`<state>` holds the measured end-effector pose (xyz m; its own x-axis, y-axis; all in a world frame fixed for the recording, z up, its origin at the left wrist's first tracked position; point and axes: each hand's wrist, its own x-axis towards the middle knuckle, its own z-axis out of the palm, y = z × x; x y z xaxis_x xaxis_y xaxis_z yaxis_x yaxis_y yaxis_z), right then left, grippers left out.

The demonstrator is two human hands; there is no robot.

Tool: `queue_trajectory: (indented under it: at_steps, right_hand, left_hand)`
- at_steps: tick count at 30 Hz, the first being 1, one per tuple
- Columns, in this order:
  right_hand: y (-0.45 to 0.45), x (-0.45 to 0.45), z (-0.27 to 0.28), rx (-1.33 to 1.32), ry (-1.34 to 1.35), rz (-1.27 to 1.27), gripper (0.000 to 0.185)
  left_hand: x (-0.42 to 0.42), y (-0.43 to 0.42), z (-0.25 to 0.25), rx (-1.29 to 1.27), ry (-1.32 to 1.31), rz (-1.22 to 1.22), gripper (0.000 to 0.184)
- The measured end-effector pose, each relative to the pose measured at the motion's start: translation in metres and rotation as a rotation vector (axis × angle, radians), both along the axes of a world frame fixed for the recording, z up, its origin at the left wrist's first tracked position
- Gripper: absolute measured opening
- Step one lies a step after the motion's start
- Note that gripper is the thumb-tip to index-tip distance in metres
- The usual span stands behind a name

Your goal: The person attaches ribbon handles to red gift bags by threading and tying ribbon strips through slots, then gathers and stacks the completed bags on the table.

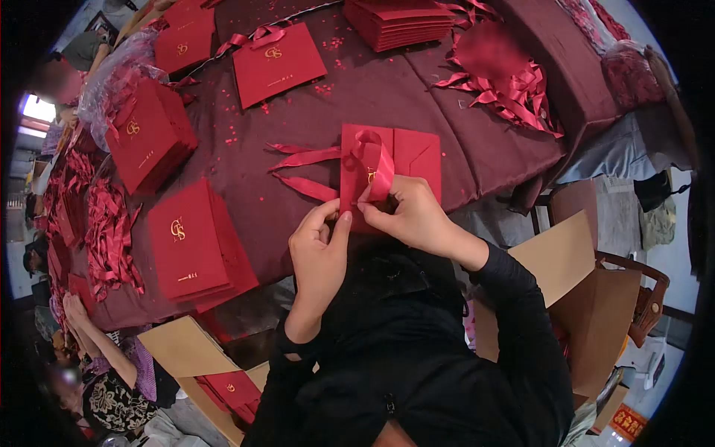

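The wearer's black top is nearest the camera, below the red packet, with a long black sleeve rising on either side. The packet lies flat at the near edge of the cloth-covered worktop, just in front of the body.

From the packet's right, the right forearm slants inward, wrist bent; the right hand has its fingers curled, thumb and forefinger pinching the looped ribbon over the packet's face. The left hand comes up at the packet's lower left, back of the hand outward, its thumb and forefinger at the packet's edge; whether they grip it, I cannot tell. Two ribbon tails stick out on the packet's left.

Left of the packet and slightly nearer the body is a red stack. Beyond the packet, to its right, lies a ribbon heap; a cardboard box stands at its lower right.
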<state>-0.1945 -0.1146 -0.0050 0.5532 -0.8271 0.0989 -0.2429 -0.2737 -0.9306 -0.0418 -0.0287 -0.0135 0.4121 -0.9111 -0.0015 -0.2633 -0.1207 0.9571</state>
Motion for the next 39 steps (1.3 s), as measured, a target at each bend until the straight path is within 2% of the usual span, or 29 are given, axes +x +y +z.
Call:
queue_trajectory:
  at_steps: [3,5,8,13,16,17,19,21,22,23,25,27,29,30,32,34,35,37,39]
  right_hand:
    - [-0.003,0.002,-0.002,-0.066,0.035,0.019,0.016]
    - [-0.005,0.009,0.001,-0.216,0.095,-0.004,0.020]
    - [-0.006,0.013,0.013,-0.253,0.170,0.012,0.022]
    - [0.001,0.016,0.012,-0.408,0.260,0.084,0.018]
    - [-0.008,0.008,0.012,-0.372,0.075,0.155,0.021]
    - [-0.011,0.004,0.014,-0.379,0.027,0.147,0.023]
    - [-0.017,-0.009,0.011,-0.333,0.082,0.105,0.025]
    - [-0.023,-0.017,0.008,-0.224,-0.006,0.261,0.024]
    - [-0.024,-0.019,0.004,-0.138,-0.012,0.254,0.021]
    - [-0.024,-0.020,0.001,-0.137,-0.012,0.252,0.021]
    - [-0.027,-0.020,-0.001,-0.164,0.009,0.264,0.022]
    - [-0.028,-0.021,0.000,-0.133,0.019,0.277,0.022]
    - [-0.029,-0.021,0.000,-0.107,0.030,0.289,0.021]
    - [-0.030,-0.021,-0.002,-0.187,0.038,0.300,0.026]
    - [-0.030,-0.021,-0.002,-0.268,0.048,0.308,0.030]
    - [-0.026,-0.019,-0.001,-0.378,0.019,0.216,0.044]
    - [-0.026,-0.021,-0.001,-0.374,0.020,0.210,0.044]
    - [-0.028,-0.025,-0.003,-0.358,0.199,0.227,0.057]
    - [-0.027,-0.024,-0.001,-0.366,0.185,0.222,0.059]
  left_hand:
    - [-0.001,0.000,0.002,0.014,0.008,0.002,0.023]
    - [-0.003,0.000,-0.006,-0.017,0.005,0.006,0.023]
    - [-0.003,0.001,-0.004,-0.039,-0.031,0.007,0.023]
    - [-0.004,0.002,-0.002,-0.035,-0.141,-0.032,0.022]
    - [0.000,0.005,0.000,0.025,-0.037,-0.037,0.019]
    - [0.000,0.006,-0.001,-0.048,0.044,-0.071,0.018]
    - [-0.004,0.008,0.005,-0.119,0.131,-0.101,0.018]
    - [-0.007,0.010,0.017,-0.066,0.017,-0.198,0.019]
    - [-0.011,0.009,0.015,-0.039,-0.029,-0.185,0.018]
    - [-0.014,0.007,0.010,-0.039,-0.029,-0.187,0.018]
    - [-0.017,0.001,0.003,-0.149,-0.323,-0.172,0.017]
    - [-0.017,-0.004,0.001,-0.183,-0.358,-0.163,0.015]
    - [-0.016,-0.009,0.003,-0.187,-0.516,-0.216,0.010]
    - [-0.015,-0.009,0.004,-0.189,-0.517,-0.215,0.010]
    - [-0.013,-0.007,0.007,-0.256,-0.721,-0.200,0.008]
    - [-0.006,-0.001,0.009,-0.245,-0.759,-0.160,0.008]
    - [0.001,0.003,0.011,-0.235,-0.798,-0.118,0.008]
    - [0.022,0.011,0.016,-0.206,-0.848,-0.002,0.008]
    - [0.030,0.023,0.018,-0.174,-0.869,0.048,0.009]
